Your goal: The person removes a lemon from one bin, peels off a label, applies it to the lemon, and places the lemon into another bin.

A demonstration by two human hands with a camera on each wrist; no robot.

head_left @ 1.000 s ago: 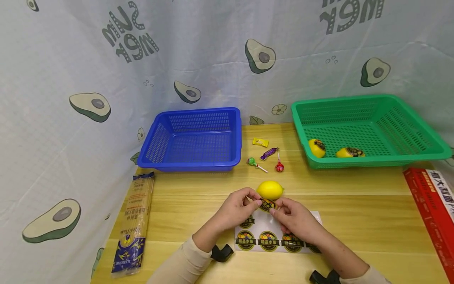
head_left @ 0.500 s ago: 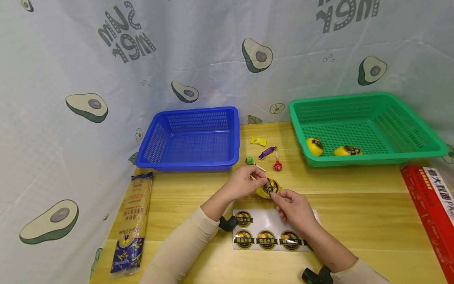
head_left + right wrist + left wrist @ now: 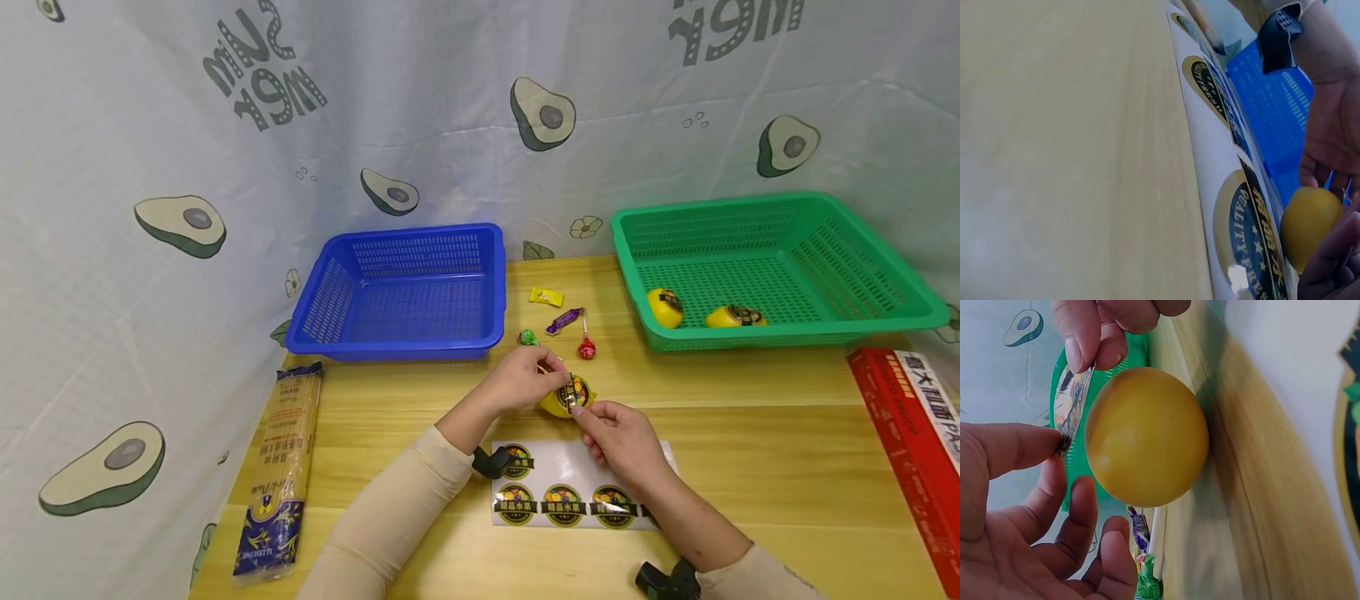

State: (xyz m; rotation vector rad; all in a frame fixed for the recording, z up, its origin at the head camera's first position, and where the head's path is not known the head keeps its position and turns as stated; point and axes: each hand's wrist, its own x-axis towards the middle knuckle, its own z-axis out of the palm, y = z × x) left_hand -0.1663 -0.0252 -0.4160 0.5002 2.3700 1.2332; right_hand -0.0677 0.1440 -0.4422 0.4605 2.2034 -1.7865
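Table point(image 3: 750, 433): wood top, fills lower half of head view.
Green basket point(image 3: 862, 325): upper right, on table; 2 stickered lemons point(image 3: 665, 307) inside near its front-left corner.
Blue basket point(image 3: 405, 346): center-left, against the curtain.
Spaghetti pack point(image 3: 279, 467): lower left, lying lengthwise near table edge.
Red box point(image 3: 907, 433): right edge, partly cut off.
Sticker sheet point(image 3: 585, 479): bottom center, flat on table, just below the hands; round dark labels in rows.
Left hand point(image 3: 519, 381): center, thumb + forefinger pinched on one edge of the sticker; other fingers loosely curled beside the lemon (left wrist view).
Right hand point(image 3: 618, 429): just right/below of center, fingertips pinched on the opp. edge of same sticker.
Lemon point(image 3: 557, 406): center of frame, on table betw. the 2 hands, just above the sheet.
Sticker point(image 3: 574, 392): stretched betw. both hands, right up against the lemon's top side; left wrist view shows it edge-on point(image 3: 1072, 400), beside the peel, contact unclear.
Candies point(image 3: 566, 320): small cluster betw. the baskets, above the hands: yellow + purple wrapped, green + red lollipops.
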